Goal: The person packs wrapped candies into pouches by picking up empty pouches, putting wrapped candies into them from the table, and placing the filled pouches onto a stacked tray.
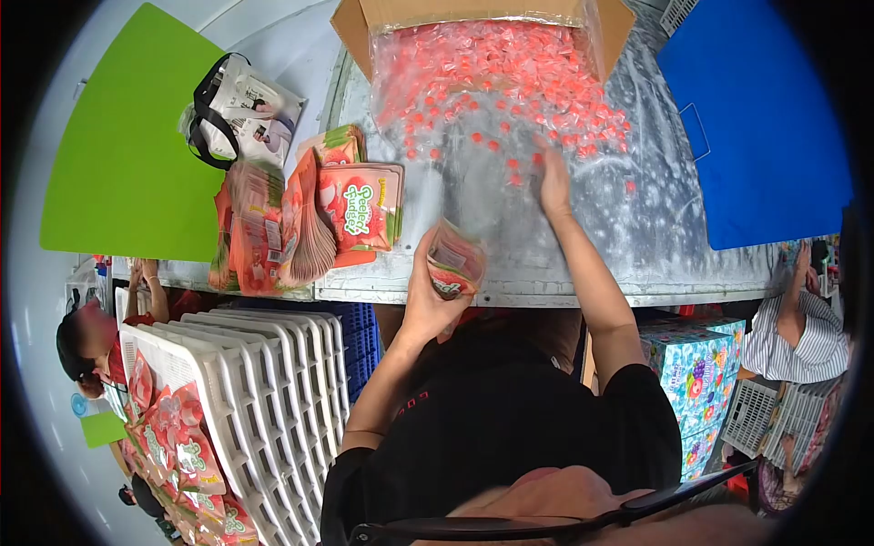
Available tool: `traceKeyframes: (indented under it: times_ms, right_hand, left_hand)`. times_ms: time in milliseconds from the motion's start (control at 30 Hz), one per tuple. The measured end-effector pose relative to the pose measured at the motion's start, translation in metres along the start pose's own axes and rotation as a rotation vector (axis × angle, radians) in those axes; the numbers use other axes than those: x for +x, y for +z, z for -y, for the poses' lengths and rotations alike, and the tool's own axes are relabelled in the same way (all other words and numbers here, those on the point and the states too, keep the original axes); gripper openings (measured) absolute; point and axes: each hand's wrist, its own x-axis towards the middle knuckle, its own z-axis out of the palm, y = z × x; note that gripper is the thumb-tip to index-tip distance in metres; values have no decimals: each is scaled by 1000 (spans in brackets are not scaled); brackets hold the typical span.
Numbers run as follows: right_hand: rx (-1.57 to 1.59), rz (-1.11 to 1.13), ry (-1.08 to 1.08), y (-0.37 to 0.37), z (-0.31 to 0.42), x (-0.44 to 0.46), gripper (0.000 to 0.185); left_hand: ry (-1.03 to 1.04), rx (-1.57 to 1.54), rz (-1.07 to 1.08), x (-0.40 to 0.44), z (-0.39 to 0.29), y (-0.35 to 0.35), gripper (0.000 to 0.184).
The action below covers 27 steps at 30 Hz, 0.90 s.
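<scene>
The left hand (431, 296) grips a pouch (458, 259) at the front edge of the bench (537, 273), apparently leaving its upper end clear. The right hand (553, 187), slightly blurred, is uncurled beside loose candies (501, 73); the box (622, 36) faces the worker (510, 409), presumably for reach.

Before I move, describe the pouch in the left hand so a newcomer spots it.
Find the gray table, then the person's left hand at its near edge. It grips a pink pouch; unlike the stacked pouches to its left, this one is held.
</scene>
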Motion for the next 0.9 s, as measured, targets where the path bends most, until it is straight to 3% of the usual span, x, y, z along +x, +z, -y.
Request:
traceKeyframes:
  times_ms: [100,167,200,267,367,467,667,900]
  right_hand:
    - [149,-77,112,-3,1,7,51]
    - [-313,68,-101,16,-5,3,59]
    - [-313,67,-104,19,5,2,59]
    - [-656,123,-53,22,37,4,67]
    - [-709,239,-101,28,48,30,75]
    - [-695,384,-141,40,41,50,70]
    - [-470,411,-233,58,0,56,64]
    - [-631,330,-206,68,39,72,60]
  left_hand:
    - [-28,-31,-28,-3,5,-2,104]
    - [-20,-35,-33,-2,5,-3,103]
    - [-16,-40,-37,-2,5,-3,103]
    - [-24,-44,-44,-2,8,-3,103]
    - [-57,-65,-33,-5,9,-4,103]
    - [-45,-48,-28,-3,5,-6,103]
    - [-33,-21,-47,-1,6,-8,103]
    - [0,29,-41,2,-2,-11,102]
